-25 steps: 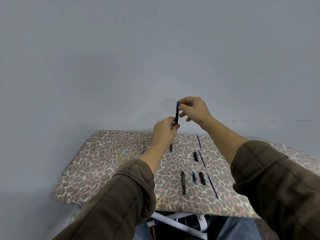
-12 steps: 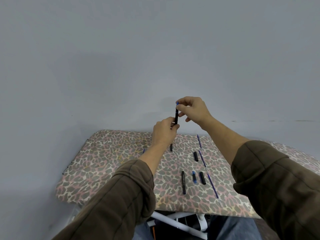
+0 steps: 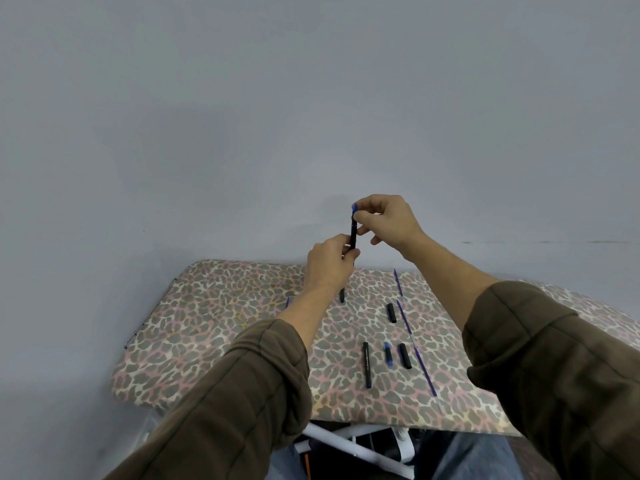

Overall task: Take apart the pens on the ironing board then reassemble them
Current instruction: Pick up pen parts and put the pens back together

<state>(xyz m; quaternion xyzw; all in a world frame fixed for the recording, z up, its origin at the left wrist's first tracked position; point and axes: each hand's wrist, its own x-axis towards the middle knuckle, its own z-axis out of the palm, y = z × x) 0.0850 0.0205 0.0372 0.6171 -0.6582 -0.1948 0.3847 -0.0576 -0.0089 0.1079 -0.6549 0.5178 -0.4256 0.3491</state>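
Both hands are holding a slim black pen with a blue tip (image 3: 353, 233) upright in the air above the far end of the leopard-print ironing board (image 3: 221, 334). The left hand (image 3: 329, 265) is gripping the pen's lower end between thumb and curled fingers, while the right hand (image 3: 388, 220) is pinching the blue top end between thumb and forefinger. Lying loose on the board are a long black pen barrel (image 3: 366, 365), a short blue piece (image 3: 388, 354), two short black caps (image 3: 404, 356) and thin blue ink refills (image 3: 424, 370).
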